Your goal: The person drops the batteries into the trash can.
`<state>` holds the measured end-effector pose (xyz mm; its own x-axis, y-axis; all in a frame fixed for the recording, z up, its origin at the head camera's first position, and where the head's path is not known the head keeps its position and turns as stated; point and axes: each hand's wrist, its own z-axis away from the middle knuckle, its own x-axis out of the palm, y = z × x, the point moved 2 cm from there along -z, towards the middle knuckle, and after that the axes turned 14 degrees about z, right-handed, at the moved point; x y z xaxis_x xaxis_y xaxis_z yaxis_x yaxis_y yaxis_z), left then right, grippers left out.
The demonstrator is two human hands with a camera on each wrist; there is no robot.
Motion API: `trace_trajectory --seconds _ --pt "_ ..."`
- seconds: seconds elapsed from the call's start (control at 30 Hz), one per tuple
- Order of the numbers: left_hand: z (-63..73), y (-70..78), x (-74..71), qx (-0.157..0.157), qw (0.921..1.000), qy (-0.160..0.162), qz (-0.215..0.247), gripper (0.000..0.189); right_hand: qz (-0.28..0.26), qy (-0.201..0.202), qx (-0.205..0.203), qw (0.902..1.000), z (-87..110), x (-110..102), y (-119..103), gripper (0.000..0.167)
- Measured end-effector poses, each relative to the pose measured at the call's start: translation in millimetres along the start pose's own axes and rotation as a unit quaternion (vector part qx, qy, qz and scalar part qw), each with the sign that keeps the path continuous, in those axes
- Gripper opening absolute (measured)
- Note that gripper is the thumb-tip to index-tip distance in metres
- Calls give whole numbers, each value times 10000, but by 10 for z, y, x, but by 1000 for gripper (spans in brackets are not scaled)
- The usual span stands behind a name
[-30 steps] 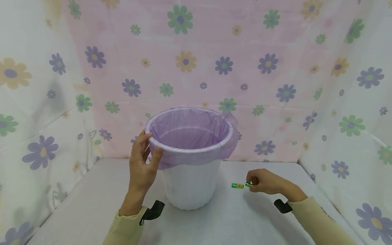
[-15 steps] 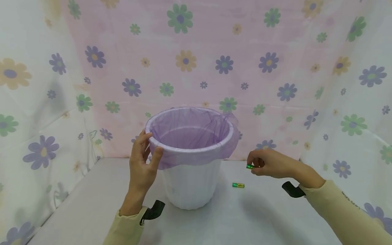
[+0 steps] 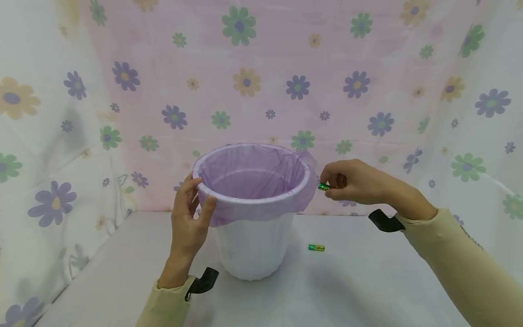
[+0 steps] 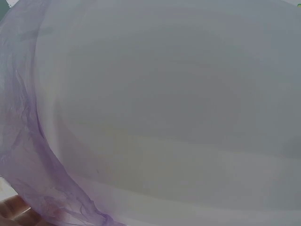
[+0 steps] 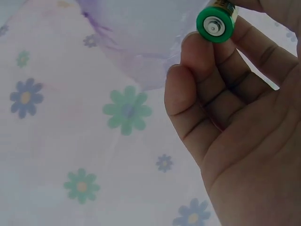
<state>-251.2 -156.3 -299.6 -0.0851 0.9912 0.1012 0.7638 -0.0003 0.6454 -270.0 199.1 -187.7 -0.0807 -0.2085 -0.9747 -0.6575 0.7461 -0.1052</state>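
A white trash can [image 3: 253,250] with a purple bag liner [image 3: 245,213] folded over its rim stands upright. My left hand [image 3: 189,222] holds it at the left of the rim, fingers bent against the side and thumb on the front. In the left wrist view, the can's wall [image 4: 178,103] fills the picture, with fingers [image 4: 19,212] at the lower left corner. My right hand [image 3: 355,181] pinches a green battery [image 5: 216,23] between thumb and fingers, raised at rim height just right of the can. A second green and gold battery [image 3: 316,247] lies on the table.
A white cloth covers the table [image 3: 367,281]. Behind it hangs a pink flowered curtain [image 3: 269,95], with white flowered cloth [image 3: 49,150] at the left and right. The loose battery lies to the right of the can's base.
My right hand has lifted one battery from the table up to rim height, ending slightly left toward the can. The left hand, the can and the other battery stay in place.
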Motion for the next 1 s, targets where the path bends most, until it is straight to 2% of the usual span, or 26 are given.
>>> trace_trajectory --seconds 0.23,0.47,0.8,1.0 --pt "3 1 -10 -48 10000 -3 -39 51 90 314 -335 9989 -299 -101 -170 15" --pt "7 6 -11 -203 9997 8 -102 51 -103 349 -487 9982 -585 -129 -322 13" --pt "6 -17 -5 -178 9998 -9 -53 52 -351 127 -362 9986 -953 74 -398 11" --pt "14 -3 -6 -129 9999 -19 -75 50 -280 88 -372 9989 -1118 191 -456 10"
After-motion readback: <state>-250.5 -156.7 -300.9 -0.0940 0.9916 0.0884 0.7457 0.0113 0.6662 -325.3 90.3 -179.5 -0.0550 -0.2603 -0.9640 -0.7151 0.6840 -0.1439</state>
